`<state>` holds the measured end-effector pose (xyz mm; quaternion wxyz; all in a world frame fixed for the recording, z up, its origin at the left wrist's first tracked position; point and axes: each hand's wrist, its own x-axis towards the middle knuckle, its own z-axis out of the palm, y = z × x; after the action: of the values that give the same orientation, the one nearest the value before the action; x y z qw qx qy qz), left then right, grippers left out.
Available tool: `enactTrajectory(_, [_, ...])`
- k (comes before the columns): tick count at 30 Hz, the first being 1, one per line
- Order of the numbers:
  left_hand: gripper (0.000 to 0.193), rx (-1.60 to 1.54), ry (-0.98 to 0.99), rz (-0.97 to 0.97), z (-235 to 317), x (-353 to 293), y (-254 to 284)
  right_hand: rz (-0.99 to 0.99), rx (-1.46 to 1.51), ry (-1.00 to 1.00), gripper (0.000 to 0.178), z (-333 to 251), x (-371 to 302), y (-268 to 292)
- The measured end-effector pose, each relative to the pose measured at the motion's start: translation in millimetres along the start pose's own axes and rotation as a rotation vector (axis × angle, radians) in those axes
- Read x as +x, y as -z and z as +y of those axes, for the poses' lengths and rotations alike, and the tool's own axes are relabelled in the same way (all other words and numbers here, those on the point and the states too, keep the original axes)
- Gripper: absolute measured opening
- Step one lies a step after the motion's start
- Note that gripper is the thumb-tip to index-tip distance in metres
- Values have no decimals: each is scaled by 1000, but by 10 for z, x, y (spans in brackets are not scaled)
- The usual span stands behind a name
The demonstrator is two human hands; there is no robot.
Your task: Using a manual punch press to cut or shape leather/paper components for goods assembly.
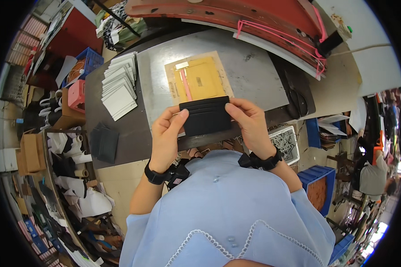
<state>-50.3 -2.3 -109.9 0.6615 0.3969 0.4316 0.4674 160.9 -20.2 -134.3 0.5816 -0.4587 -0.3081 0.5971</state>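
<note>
Head view: a black card holder (207, 121) hangs between left hand (166, 132) and right hand (253, 125), thumbs and fingers pinching its upper corners. To me it looks light and bendy, best held by those edges. Right of the grip, a white crate (297, 144) holds small pale pieces; farther, a blue crate (330, 189), something brown.

No text can be read for certain. On the yellow and tan board (207, 73), which lies just beyond the black card holder (207, 119), a short row of dark marks (173, 90) runs along the left border; it seems to be lettering, but too small to make out.
</note>
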Motion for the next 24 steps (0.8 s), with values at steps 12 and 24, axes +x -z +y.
enactTrajectory(12, [19, -67, 29, 6, -94, 8, 7, 44, 71, -93, 21, -21, 35, 42])
enactTrajectory(24, [26, -24, 269, 92, -369, -437, 363, -86, -359, -103, 32, 192, -335, 117])
